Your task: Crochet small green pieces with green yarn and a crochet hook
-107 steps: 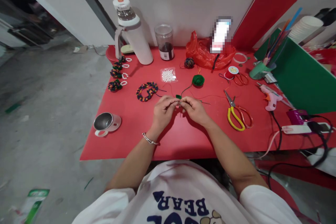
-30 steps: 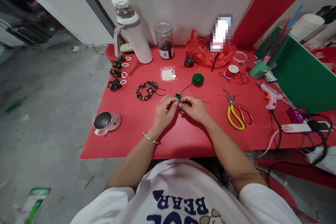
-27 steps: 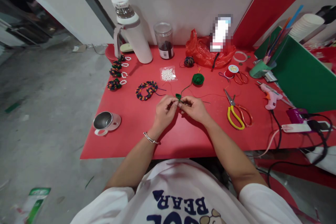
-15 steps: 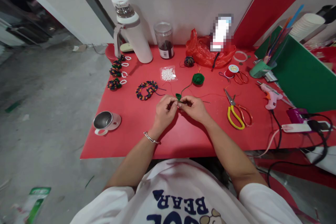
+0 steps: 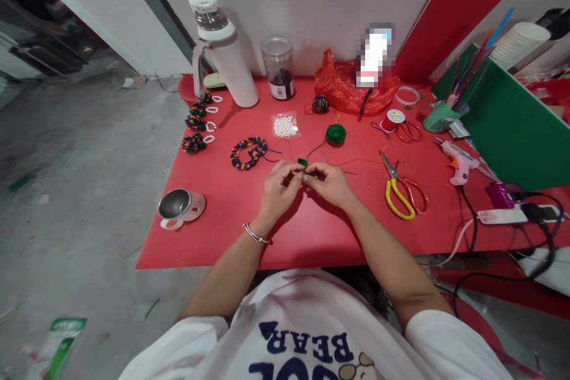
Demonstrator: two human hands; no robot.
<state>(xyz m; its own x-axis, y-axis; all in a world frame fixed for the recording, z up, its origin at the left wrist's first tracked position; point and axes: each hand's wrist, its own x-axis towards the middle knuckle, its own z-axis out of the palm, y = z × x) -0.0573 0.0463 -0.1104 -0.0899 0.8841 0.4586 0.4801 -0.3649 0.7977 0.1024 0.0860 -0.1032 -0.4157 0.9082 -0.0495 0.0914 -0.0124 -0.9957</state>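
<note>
A small green yarn piece (image 5: 303, 162) shows just above my fingertips, over the middle of the red table. My left hand (image 5: 281, 183) pinches it from the left, thumb against fingertips. From the right, my right hand (image 5: 328, 181) is closed at the same spot, its fingertips touching the green yarn. Whether a hook or needle is between the fingers cannot be made out. A green strand runs from the piece to a green yarn ball (image 5: 336, 133) beyond my hands. To the left lies a multicoloured braided yarn loop (image 5: 248, 153).
Yellow-handled scissors (image 5: 398, 193) and a pink glue gun (image 5: 463, 165) lie on the right. A bag of white beads (image 5: 285, 125) lies ahead, with a jar (image 5: 278, 68) and large white bottle (image 5: 234, 65) behind. A mug (image 5: 180, 206) stands near the left edge.
The green yarn piece has shifted and tilted slightly between my fingertips, its top looking flatter. My hands have stayed almost in place.
</note>
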